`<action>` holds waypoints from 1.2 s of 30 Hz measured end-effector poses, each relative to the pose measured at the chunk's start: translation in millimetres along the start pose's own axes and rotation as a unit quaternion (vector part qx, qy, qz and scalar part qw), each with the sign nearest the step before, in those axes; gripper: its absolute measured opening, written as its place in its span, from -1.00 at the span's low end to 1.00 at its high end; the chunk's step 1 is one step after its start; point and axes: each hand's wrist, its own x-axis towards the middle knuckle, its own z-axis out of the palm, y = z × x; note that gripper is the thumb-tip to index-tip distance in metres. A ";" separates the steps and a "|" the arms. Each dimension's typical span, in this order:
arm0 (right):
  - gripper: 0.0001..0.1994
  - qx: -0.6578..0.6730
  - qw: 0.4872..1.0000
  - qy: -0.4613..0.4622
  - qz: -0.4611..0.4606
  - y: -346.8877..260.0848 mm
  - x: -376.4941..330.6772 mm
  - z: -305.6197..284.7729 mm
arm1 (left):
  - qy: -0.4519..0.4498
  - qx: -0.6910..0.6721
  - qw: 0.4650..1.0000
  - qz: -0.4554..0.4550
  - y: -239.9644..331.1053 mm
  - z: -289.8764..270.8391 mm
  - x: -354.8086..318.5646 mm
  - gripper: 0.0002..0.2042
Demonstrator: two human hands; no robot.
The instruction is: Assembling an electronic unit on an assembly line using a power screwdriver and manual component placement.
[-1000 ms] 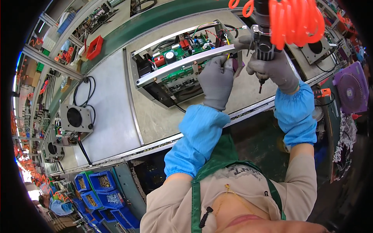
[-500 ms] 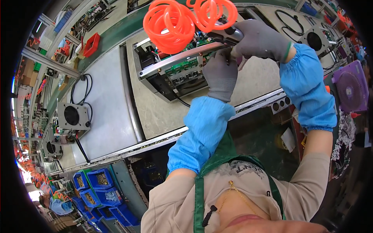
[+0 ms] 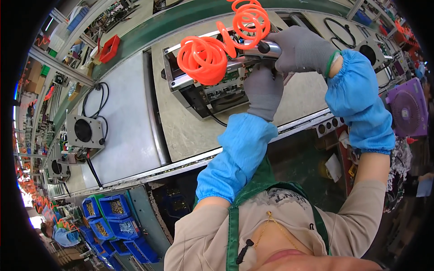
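Note:
My right hand (image 3: 305,49), in a grey glove, is closed round a silver power screwdriver (image 3: 267,50) lying nearly level over the device. An orange coiled hose (image 3: 202,61) runs from the tool and hangs in front of the device. The metal-framed electronic device (image 3: 192,97) stands tilted on the bench, with circuit boards inside and a black cable at its near side. Beside its right end is my left hand (image 3: 263,92), also gloved, fingers bent together under the tool. Whatever they pinch is hidden, as is the tool's tip.
A grey fan-fitted unit (image 3: 84,132) with a black cable stands left on the line. Blue bins (image 3: 114,207) of small hardware sit at lower left. A red tray (image 3: 109,49) lies beyond the line. A purple fan (image 3: 408,108) stands at right.
The device has shifted slightly right and toward me. Both hands moved a little the same way. The coiled hose dropped lower, and the screwdriver has turned in my right hand.

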 end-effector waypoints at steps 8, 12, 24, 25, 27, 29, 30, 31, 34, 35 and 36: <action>-0.62 0.381 0.925 -0.014 0.005 13.8 -11.7 6.0 | -0.003 -0.010 1.000 -0.025 2.6 -8.0 2.5 -0.82; -0.70 0.500 0.866 0.010 0.005 35.7 -18.9 24.5 | -0.052 -0.039 0.998 0.023 9.1 -37.9 7.1 -0.82; -0.74 0.580 0.814 0.025 0.012 30.2 -30.3 25.0 | -0.228 0.132 0.963 0.052 21.3 -54.3 97.1 -0.77; -0.74 0.581 0.813 0.030 0.015 33.7 -34.4 24.7 | -0.236 0.090 0.965 0.066 17.0 -51.2 99.5 -0.77; -0.75 0.628 0.774 0.081 0.005 39.5 -42.9 25.3 | -0.237 0.060 0.968 0.062 8.8 -47.8 99.3 -0.77; -0.60 0.630 0.758 0.159 0.050 30.9 -58.1 8.4 | -0.214 0.027 0.975 0.058 3.2 -47.4 100.9 -0.78; -0.56 0.638 0.745 0.190 0.044 35.3 -67.5 2.9 | -0.234 0.022 0.972 0.014 10.7 -49.4 104.2 -0.81; -0.52 0.644 0.731 0.221 0.036 42.8 -76.2 -0.4 | -0.237 0.019 0.971 0.017 11.2 -47.0 107.0 -0.81; -0.73 0.648 0.680 0.337 -0.064 64.8 -90.2 -0.6 | -0.236 -0.077 0.966 -0.078 9.8 -44.1 118.4 -0.82; -0.73 0.649 0.679 0.337 -0.065 66.5 -91.4 -1.6 | -0.235 -0.137 0.954 -0.124 8.9 -46.0 123.2 -0.81; -0.74 0.619 0.660 0.406 -0.123 69.2 -97.3 -3.6 | -0.239 -0.203 0.935 -0.166 11.2 -42.1 127.8 -0.80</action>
